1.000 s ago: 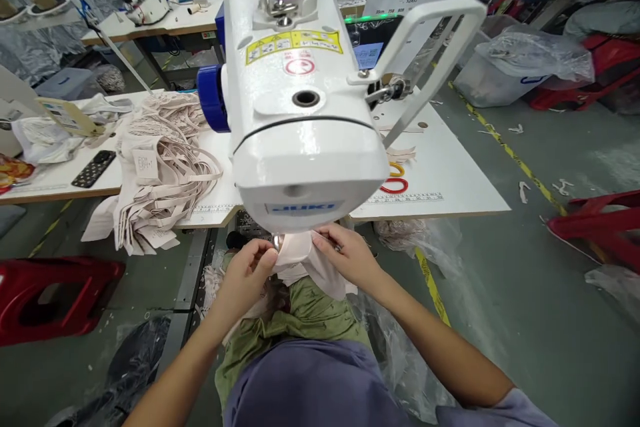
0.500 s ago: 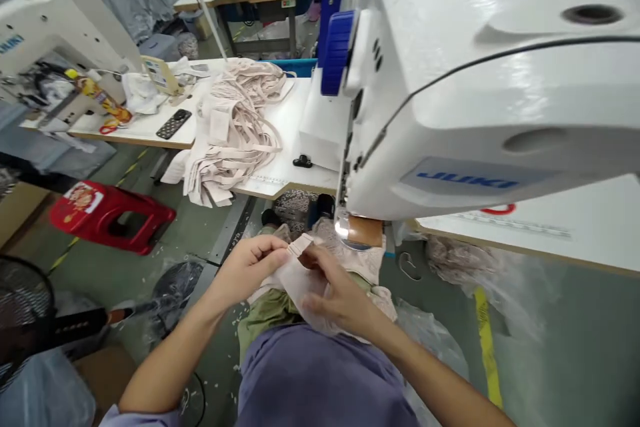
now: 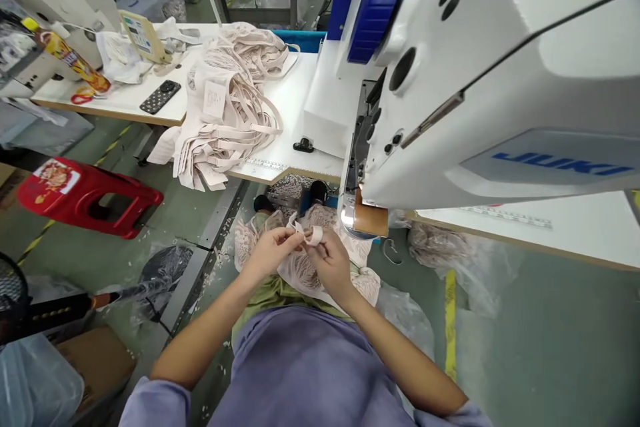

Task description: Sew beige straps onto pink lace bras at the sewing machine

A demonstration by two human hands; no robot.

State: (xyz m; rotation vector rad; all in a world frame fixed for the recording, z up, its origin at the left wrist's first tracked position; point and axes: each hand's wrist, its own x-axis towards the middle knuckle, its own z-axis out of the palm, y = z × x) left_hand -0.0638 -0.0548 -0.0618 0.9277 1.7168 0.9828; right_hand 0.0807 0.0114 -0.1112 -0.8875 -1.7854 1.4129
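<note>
My left hand (image 3: 274, 252) pinches a narrow end of a pale pink lace garment (image 3: 301, 272) between thumb and forefinger. Close beside it, my right hand (image 3: 332, 268) grips the same piece, where a pale strap (image 3: 315, 235) curls in a small loop at the fingertips. The lace hangs below both hands and lies over my lap. Just ahead and to the right is the sewing machine's (image 3: 450, 113) rounded end, its metal arm tip with a brown plate (image 3: 370, 216) near my right hand. Folded fabric hides part of my fingertips.
A heap of pale pink strapped garments (image 3: 225, 120) overhangs the left table (image 3: 295, 87). A phone (image 3: 161, 97), a drink bottle (image 3: 75, 61) and red-handled scissors (image 3: 83, 96) lie farther left. A red stool (image 3: 95, 195) stands on the floor, with a fan (image 3: 14, 297) nearer me.
My hands have drawn closer together, and the piece between them is turned, with a strap loop now showing at my right fingers. The view has shifted closer to the sewing machine.
</note>
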